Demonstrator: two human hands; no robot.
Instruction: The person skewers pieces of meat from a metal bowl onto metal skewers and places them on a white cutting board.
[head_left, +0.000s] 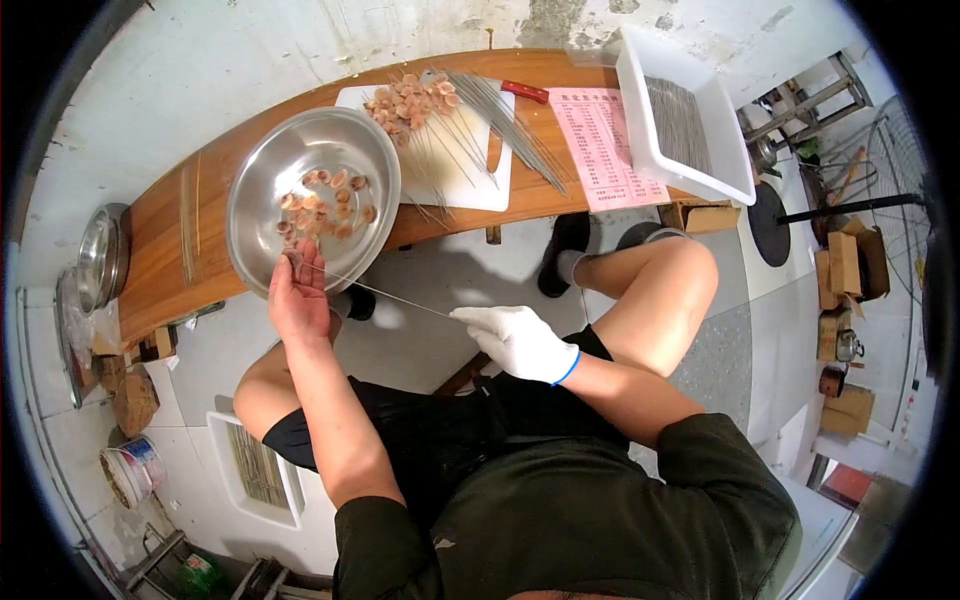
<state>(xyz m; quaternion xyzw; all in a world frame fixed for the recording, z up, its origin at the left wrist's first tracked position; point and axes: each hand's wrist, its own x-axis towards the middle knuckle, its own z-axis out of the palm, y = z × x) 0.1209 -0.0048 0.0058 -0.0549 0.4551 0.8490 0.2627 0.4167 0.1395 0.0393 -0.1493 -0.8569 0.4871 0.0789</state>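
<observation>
"Left hand (303, 300): how is it placed?"

"Bare and palm up, with its fingers together at the near rim of the steel bowl (248, 205). A small piece appears at the fingertips; whether they are closed on it, one cannot tell."

"And the right hand (512, 340)?"

"Clad in a white glove with a blue cuff edge, it grips the near end of a thin skewer (395, 298) between thumb and fingers. The shaft slants across the gap between the hands, above the floor, its far end at the left fingertips."

"What does the bowl contain?"

"Loose, round, pinkish-brown pieces (325, 205), scattered over the bottom. The bowl is at the near edge of the wooden table (150, 255) and tilts toward the person."

"Which objects lie to its right?"

"First, a white cutting board (490, 192) bearing a heap of threaded pieces (410, 105), their skewers fanned toward the near edge. Bare skewers (515, 130) lie in a bundle across its right part, near a red knife handle (525, 92). Beyond these come a pink printed sheet (605, 150) and a white bin (643, 110) holding more skewers (680, 125)."
</observation>
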